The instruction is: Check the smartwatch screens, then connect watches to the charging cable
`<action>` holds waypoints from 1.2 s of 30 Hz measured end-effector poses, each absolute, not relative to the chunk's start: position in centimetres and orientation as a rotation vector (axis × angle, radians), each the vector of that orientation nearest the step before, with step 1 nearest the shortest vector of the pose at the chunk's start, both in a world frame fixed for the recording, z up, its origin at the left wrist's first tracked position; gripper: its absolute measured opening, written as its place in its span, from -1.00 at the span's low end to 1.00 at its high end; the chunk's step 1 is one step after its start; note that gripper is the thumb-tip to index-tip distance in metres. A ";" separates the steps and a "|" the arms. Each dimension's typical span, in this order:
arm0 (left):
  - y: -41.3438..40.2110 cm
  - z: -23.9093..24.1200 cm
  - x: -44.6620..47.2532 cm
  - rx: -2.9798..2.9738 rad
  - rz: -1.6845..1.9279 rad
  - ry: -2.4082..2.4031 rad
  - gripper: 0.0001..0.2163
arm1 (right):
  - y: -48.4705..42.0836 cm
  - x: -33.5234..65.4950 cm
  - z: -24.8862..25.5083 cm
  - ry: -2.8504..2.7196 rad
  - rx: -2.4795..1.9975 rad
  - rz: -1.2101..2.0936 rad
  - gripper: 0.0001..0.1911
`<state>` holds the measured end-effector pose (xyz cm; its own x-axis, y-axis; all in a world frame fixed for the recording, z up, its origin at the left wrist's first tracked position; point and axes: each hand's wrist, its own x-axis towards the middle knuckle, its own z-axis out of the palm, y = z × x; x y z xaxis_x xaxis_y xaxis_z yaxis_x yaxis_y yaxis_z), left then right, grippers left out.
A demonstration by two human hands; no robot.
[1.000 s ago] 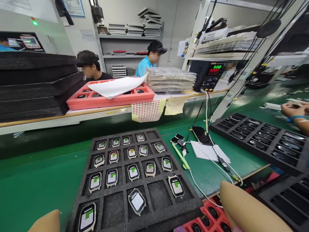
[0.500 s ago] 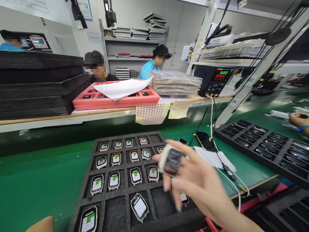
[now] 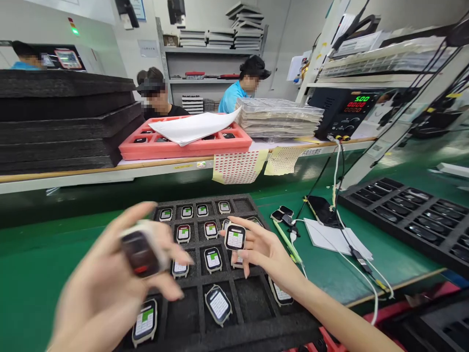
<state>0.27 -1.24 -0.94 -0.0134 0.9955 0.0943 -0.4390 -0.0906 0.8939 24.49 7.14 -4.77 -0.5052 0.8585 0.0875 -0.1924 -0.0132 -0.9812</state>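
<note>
Presently, the left hand (image 3: 106,281), fingers part-spread, holds a dark-screened watch (image 3: 139,253) over the tray (image 3: 256,298)'s left edge; the right hand (image 3: 264,250), half-curled, grips a lit watch (image 3: 235,237) nearer the right edge.

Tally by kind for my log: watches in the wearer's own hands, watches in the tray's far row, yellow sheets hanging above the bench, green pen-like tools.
Watches in hand, one in the left hand, one in the right hand: 2
Far-row watches in the dark foam tray: 4
Yellow sheets: 2
Green pen-like tool: 1
Total: 9
</note>
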 end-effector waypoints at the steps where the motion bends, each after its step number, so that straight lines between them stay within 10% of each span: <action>1: -0.4 -0.8 1.0 0.955 1.408 0.800 -0.56 | 7.1 24.5 -4.8 -1.446 -0.735 1.644 -0.42; 14: 2.7 -5.1 3.7 1.021 1.142 0.583 -0.54 | 7.5 24.4 -5.6 -1.527 -0.965 1.422 -0.72; 36: 3.0 -5.5 3.9 1.045 1.249 0.631 -0.46 | 7.4 25.3 -6.1 -1.593 -0.717 1.628 -0.54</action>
<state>3.86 3.01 -5.53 0.2458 0.9580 0.1474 -0.4504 -0.0217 0.8926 25.30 7.37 -6.10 -0.5732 0.8130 0.1025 -0.1201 0.0404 -0.9919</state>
